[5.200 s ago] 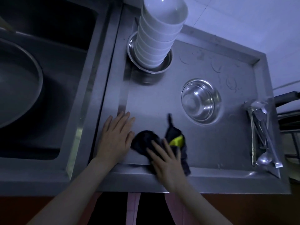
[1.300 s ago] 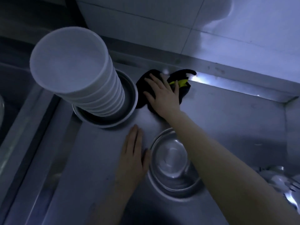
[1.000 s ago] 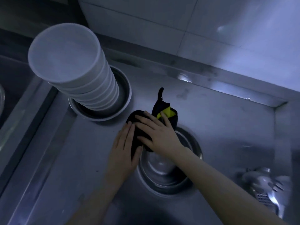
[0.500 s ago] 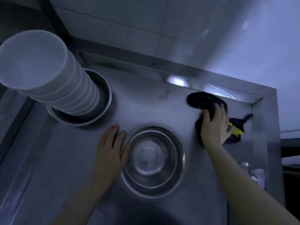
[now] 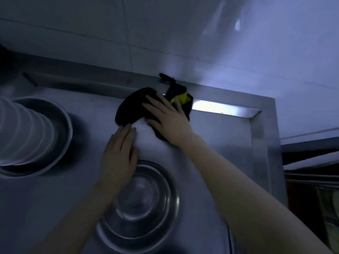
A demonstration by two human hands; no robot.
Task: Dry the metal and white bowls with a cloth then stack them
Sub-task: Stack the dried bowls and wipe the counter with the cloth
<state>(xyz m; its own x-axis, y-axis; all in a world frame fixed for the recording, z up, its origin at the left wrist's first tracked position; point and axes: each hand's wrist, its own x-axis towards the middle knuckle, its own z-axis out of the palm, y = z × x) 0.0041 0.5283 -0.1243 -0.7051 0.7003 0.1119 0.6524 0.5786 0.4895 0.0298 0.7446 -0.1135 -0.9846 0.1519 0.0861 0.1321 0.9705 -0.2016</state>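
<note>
right hand (image 5: 169,119) flat, fingers spread, pressing the black cloth (image 5: 132,105) near the counter's back edge | left hand (image 5: 119,154) flat, relaxed beside the metal bowl (image 5: 141,204) | stacked white bowls (image 5: 22,134) far left

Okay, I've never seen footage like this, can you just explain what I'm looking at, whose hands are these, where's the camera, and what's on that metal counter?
No machine here: a person wears a camera on the head, looking down at their own hands. The right hand presses flat, with straight fingers, on a dark cloth with a yellow patch, near the back of a steel counter. The left hand lies open on the counter, partly over the rim of a metal bowl. At the left edge, a stack of white bowls sits inside a second metal bowl. Neither hand grips anything.
</note>
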